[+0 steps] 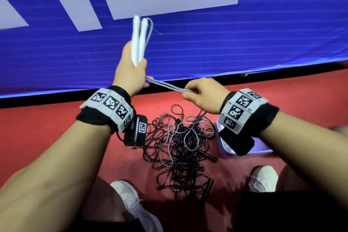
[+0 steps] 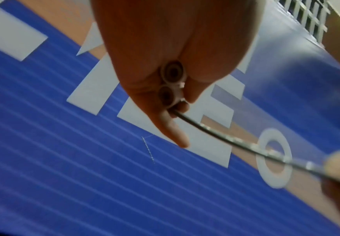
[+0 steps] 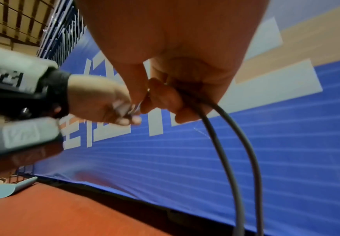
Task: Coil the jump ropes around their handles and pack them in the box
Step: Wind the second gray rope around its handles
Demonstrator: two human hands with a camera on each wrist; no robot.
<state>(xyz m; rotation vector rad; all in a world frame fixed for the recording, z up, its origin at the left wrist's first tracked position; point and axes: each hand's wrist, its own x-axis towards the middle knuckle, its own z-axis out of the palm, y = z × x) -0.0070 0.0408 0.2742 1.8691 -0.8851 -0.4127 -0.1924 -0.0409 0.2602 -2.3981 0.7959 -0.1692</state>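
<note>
My left hand [image 1: 131,69] grips two white jump-rope handles [image 1: 139,40] side by side, pointing up and away; their round butt ends [image 2: 172,83] show below my palm. A grey rope [image 1: 165,85] runs doubled from under that hand across to my right hand [image 1: 199,94], which pinches both strands. In the right wrist view the two grey strands [image 3: 236,159] hang down from my curled fingers [image 3: 165,99]. A tangled pile of black and grey ropes [image 1: 180,143] with black handles lies on the red floor between my feet. The box [image 1: 244,149] sits under my right wrist, mostly hidden.
A blue banner with white lettering [image 1: 188,34] hangs close in front, its lower edge meeting the red floor [image 1: 56,115]. My white shoes [image 1: 131,199] [image 1: 263,177] stand either side of the pile. Railings [image 3: 13,19] show far off.
</note>
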